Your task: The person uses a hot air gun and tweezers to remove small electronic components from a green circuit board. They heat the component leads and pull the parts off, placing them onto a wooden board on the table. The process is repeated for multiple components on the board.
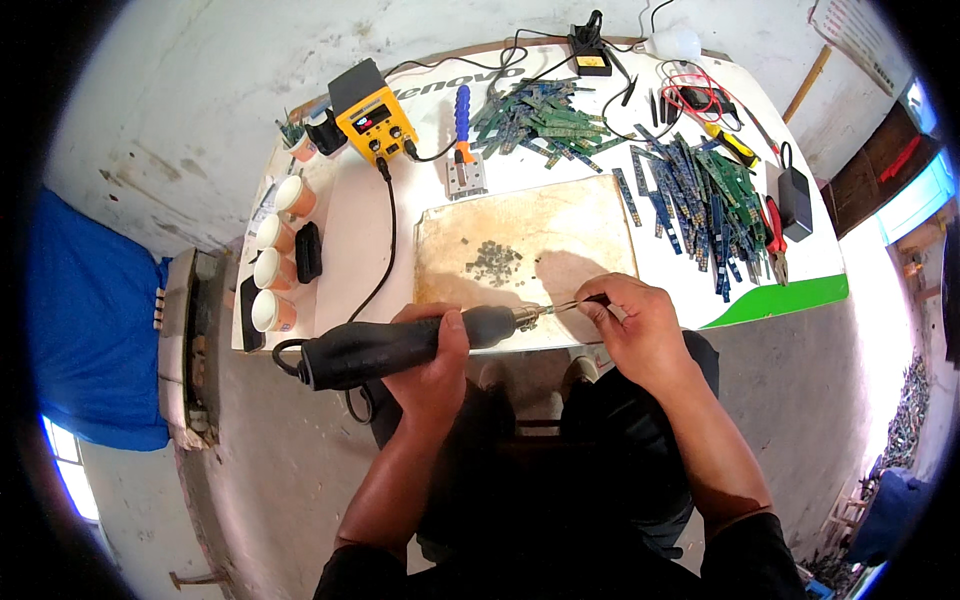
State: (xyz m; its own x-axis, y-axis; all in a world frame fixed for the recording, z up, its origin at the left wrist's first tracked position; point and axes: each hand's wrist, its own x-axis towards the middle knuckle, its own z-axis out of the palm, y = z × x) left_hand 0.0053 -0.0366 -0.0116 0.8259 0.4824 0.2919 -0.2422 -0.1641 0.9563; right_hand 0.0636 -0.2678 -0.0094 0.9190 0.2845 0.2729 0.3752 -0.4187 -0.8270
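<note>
So your row of paper cups (275, 268) sits around 9 o'clock, yellow-and-black hot-air station (372, 117) at 11. Your left hand (436, 365), near 7, has its fingers wrapped around a black hot-air gun (365, 354), nozzle (526, 317) aimed at 3. Loose little chips (495, 262) lie on the stained board (575, 212), just off center toward 12. Your right hand (645, 320), at 3, pinches tweezers (597, 299), tips by the nozzle; can't tell what they're gripping. Circuit-board strips (692, 190) pile up at 2.
</note>
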